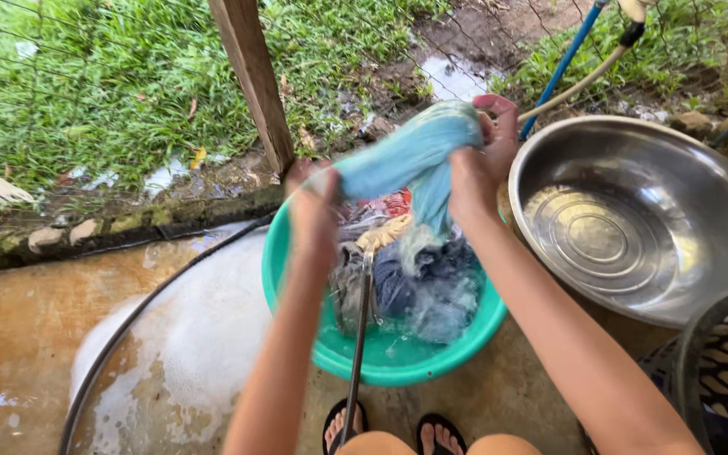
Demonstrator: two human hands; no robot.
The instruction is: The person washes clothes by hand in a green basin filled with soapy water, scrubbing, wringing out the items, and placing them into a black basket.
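Both hands, left (313, 211) and right (480, 160), clamp a twisted light-blue cloth (410, 156) above the green basin (398, 358), which holds soaking clothes (419, 282) in soapy water. Beside it, the steel bowl (634, 219) sits bare.

Wet blue cloth (414, 156), smooth green plastic basin (398, 358), glossy ridged steel bowl (634, 219), rough wooden post (254, 76), soapy concrete floor (27, 329).

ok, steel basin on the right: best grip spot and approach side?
Grip the steel basin by its rolled rim at the near-left edge, coming from above on the person's side. It sits upright and looks empty, and that edge is bare. The black laundry basket overlaps the near-right rim, so avoid that side.
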